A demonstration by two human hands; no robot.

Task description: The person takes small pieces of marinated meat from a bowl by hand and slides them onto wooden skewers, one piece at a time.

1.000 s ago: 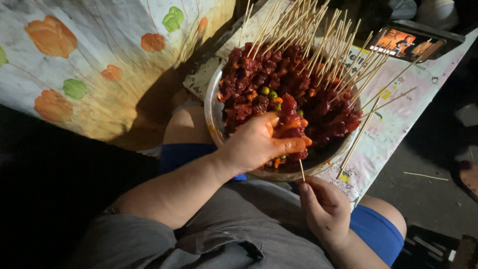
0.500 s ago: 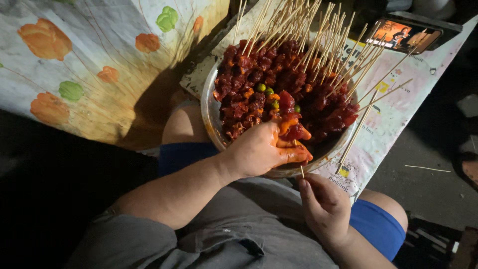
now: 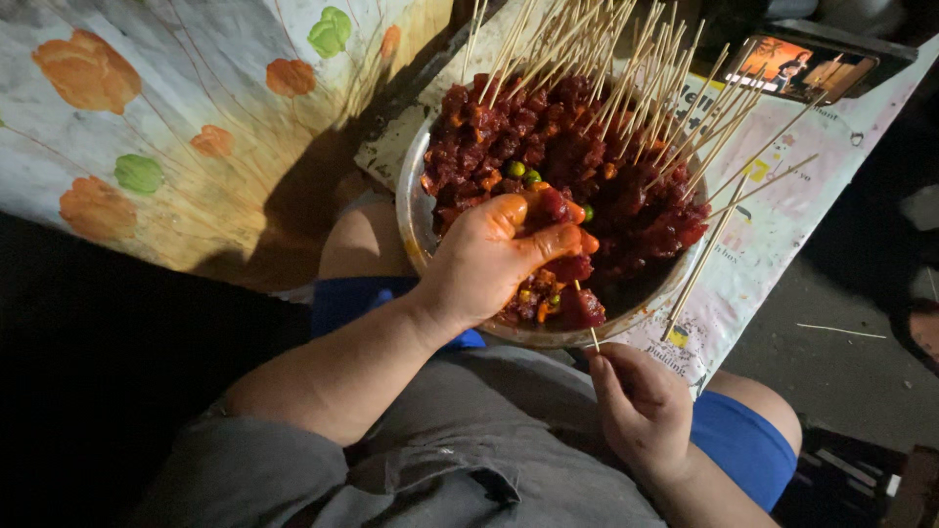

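Your left hand (image 3: 494,256) clutches slippery marinated meat pieces (image 3: 558,210) over the bowl (image 3: 416,230) while your right hand (image 3: 641,406) pinches a skewer (image 3: 587,318), whose point could prick your sauce-slick fingers.

Bowl (image 3: 416,210): on the person's lap
Meat (image 3: 548,147): in the bowl
Skewers (image 3: 626,68): over its far rim
Phone (image 3: 797,68): behind, right

Upright thin bamboo skewers (image 3: 626,68) are crowding the far side of the round metal bowl (image 3: 416,230), leaving only its near rim passable.
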